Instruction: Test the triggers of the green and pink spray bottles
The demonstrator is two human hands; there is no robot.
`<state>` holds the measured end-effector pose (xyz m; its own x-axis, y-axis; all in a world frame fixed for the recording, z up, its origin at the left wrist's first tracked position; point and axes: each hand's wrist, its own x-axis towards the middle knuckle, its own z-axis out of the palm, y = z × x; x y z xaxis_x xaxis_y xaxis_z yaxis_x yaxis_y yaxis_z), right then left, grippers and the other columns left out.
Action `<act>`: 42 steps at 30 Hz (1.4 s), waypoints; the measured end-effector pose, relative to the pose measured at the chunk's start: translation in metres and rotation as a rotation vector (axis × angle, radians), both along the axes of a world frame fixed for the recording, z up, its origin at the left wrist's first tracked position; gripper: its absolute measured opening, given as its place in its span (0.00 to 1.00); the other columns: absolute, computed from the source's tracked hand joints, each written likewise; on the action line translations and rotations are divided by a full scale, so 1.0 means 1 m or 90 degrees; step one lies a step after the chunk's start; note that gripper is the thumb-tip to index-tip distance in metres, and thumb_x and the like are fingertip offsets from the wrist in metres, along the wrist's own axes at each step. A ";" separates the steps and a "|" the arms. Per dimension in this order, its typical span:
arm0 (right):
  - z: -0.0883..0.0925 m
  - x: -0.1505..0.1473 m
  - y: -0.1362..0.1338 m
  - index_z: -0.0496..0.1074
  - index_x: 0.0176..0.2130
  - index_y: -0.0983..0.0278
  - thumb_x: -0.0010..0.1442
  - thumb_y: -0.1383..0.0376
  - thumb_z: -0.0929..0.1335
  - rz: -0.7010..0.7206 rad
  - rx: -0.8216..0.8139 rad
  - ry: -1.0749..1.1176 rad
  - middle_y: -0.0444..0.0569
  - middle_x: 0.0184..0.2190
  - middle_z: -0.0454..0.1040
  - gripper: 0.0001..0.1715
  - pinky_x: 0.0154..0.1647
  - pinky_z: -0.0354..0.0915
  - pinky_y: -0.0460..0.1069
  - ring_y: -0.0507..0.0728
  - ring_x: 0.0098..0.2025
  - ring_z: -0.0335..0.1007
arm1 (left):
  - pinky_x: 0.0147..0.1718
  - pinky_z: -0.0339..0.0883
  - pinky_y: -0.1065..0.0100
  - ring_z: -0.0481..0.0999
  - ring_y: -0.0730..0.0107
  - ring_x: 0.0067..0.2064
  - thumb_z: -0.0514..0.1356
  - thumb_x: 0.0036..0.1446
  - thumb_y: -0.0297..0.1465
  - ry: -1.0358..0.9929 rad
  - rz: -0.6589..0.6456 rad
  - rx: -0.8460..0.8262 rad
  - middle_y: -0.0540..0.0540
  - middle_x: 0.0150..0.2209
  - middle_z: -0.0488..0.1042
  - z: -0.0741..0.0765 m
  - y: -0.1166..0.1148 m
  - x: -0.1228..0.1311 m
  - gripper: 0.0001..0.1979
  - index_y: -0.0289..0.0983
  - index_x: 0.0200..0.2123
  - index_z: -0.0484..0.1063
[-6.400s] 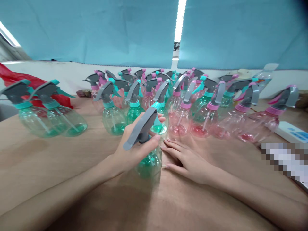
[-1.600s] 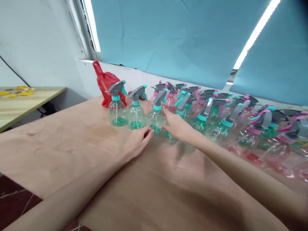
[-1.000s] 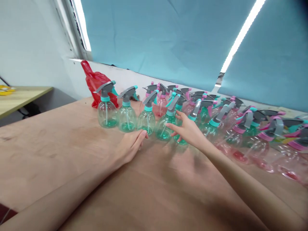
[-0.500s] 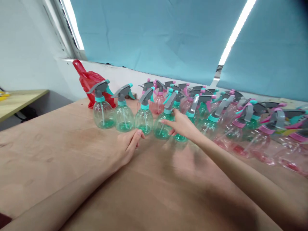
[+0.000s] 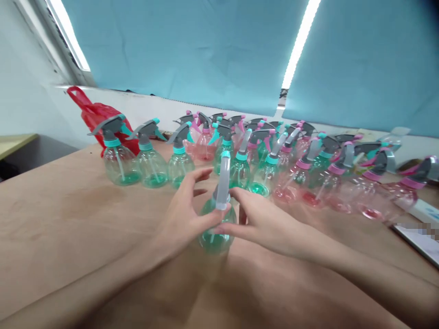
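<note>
A clear green spray bottle point(image 5: 216, 227) with a grey trigger and teal collar stands on the brown table point(image 5: 68, 219) right in front of me. My left hand point(image 5: 183, 214) cups its left side, thumb on the bottle's front and fingers curled round behind. My right hand point(image 5: 260, 219) holds its right side, fingers reaching round toward the neck. Behind it, three green bottles point(image 5: 151, 157) stand in a row at the left.
Several green and pink spray bottles point(image 5: 274, 155) crowd the back and right of the table. A red plastic bag point(image 5: 94, 114) leans at the back left. A white box point(image 5: 420, 212) lies at the right edge. Blue blinds hang behind. Another table shows far left.
Both hands have drawn one green bottle out of the front row toward me; half a second ago my left hand lay flat on the table and my right touched the row.
</note>
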<state>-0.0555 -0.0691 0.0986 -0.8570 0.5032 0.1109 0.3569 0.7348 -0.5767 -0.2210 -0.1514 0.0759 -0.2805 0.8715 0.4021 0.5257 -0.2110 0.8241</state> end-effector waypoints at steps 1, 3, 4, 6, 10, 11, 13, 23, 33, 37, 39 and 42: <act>0.000 0.007 -0.002 0.67 0.40 0.61 0.58 0.49 0.70 -0.001 0.000 -0.005 0.49 0.36 0.74 0.20 0.30 0.66 0.52 0.59 0.35 0.72 | 0.51 0.70 0.52 0.71 0.52 0.55 0.66 0.51 0.38 0.007 -0.012 -0.004 0.40 0.57 0.66 0.005 0.001 0.011 0.31 0.43 0.56 0.60; -0.001 0.019 -0.005 0.66 0.37 0.61 0.58 0.49 0.70 -0.006 0.011 -0.009 0.50 0.36 0.73 0.19 0.28 0.65 0.52 0.59 0.34 0.71 | 0.44 0.74 0.57 0.75 0.55 0.49 0.65 0.51 0.36 0.002 -0.040 -0.033 0.40 0.55 0.68 0.016 0.004 0.032 0.30 0.43 0.56 0.59; -0.002 0.024 -0.006 0.66 0.36 0.61 0.57 0.49 0.70 -0.007 0.018 -0.008 0.50 0.36 0.73 0.20 0.28 0.65 0.52 0.59 0.34 0.71 | 0.42 0.74 0.59 0.76 0.57 0.47 0.64 0.51 0.34 0.004 -0.045 -0.041 0.40 0.53 0.69 0.020 0.005 0.042 0.29 0.42 0.56 0.59; -0.005 0.035 -0.008 0.67 0.37 0.62 0.57 0.49 0.71 -0.008 0.027 0.002 0.52 0.40 0.73 0.20 0.28 0.66 0.52 0.59 0.35 0.72 | 0.41 0.74 0.61 0.76 0.59 0.45 0.63 0.53 0.34 0.008 -0.055 -0.051 0.41 0.52 0.70 0.024 0.010 0.057 0.27 0.40 0.55 0.60; -0.021 0.060 -0.002 0.66 0.49 0.63 0.59 0.52 0.70 -0.013 0.042 0.018 0.56 0.46 0.74 0.24 0.38 0.70 0.57 0.64 0.42 0.74 | 0.42 0.72 0.63 0.74 0.60 0.50 0.57 0.56 0.30 0.006 -0.116 -0.023 0.44 0.48 0.73 0.020 0.029 0.070 0.17 0.40 0.50 0.65; -0.029 0.067 0.003 0.64 0.53 0.64 0.60 0.53 0.70 -0.009 0.047 0.022 0.57 0.48 0.74 0.28 0.42 0.70 0.59 0.65 0.45 0.73 | 0.43 0.72 0.62 0.74 0.59 0.50 0.56 0.56 0.29 -0.001 -0.130 -0.015 0.45 0.46 0.73 0.018 0.035 0.070 0.16 0.39 0.49 0.66; -0.047 0.082 0.017 0.58 0.60 0.65 0.61 0.52 0.69 -0.007 0.071 0.027 0.60 0.55 0.70 0.35 0.50 0.68 0.61 0.67 0.55 0.69 | 0.45 0.71 0.61 0.74 0.60 0.49 0.55 0.54 0.27 -0.009 -0.135 0.001 0.46 0.42 0.74 0.015 0.047 0.071 0.15 0.39 0.46 0.68; -0.101 0.129 0.065 0.63 0.62 0.67 0.65 0.45 0.62 -0.050 0.120 -0.015 0.62 0.63 0.62 0.37 0.64 0.56 0.65 0.67 0.65 0.57 | 0.45 0.71 0.60 0.74 0.56 0.51 0.57 0.50 0.29 -0.029 -0.147 -0.021 0.44 0.51 0.74 0.024 0.073 0.077 0.15 0.38 0.44 0.69; -0.099 0.122 0.069 0.58 0.66 0.68 0.64 0.43 0.60 -0.004 0.077 -0.033 0.58 0.67 0.56 0.43 0.66 0.50 0.65 0.67 0.69 0.48 | 0.40 0.70 0.62 0.74 0.56 0.50 0.56 0.50 0.30 -0.039 -0.171 -0.028 0.45 0.49 0.76 0.020 0.089 0.084 0.17 0.39 0.45 0.71; -0.099 0.122 0.070 0.58 0.66 0.68 0.64 0.42 0.60 -0.002 0.072 -0.042 0.58 0.67 0.55 0.43 0.66 0.51 0.64 0.66 0.68 0.48 | 0.31 0.66 0.67 0.71 0.69 0.31 0.57 0.53 0.30 -0.030 -0.173 -0.046 0.48 0.37 0.74 0.016 0.088 0.078 0.16 0.40 0.46 0.71; -0.100 0.122 0.070 0.58 0.66 0.67 0.64 0.43 0.61 -0.002 0.073 -0.033 0.58 0.67 0.55 0.43 0.67 0.50 0.64 0.66 0.68 0.49 | 0.26 0.61 0.69 0.62 0.74 0.24 0.57 0.53 0.29 -0.012 -0.177 -0.068 0.52 0.28 0.68 0.014 0.088 0.074 0.17 0.41 0.48 0.71; -0.101 0.123 0.070 0.58 0.66 0.65 0.64 0.44 0.62 -0.003 0.069 -0.017 0.58 0.67 0.56 0.41 0.67 0.50 0.64 0.66 0.68 0.49 | 0.22 0.56 0.70 0.57 0.74 0.21 0.56 0.53 0.29 0.009 -0.190 -0.080 0.54 0.23 0.63 0.014 0.088 0.070 0.20 0.43 0.50 0.69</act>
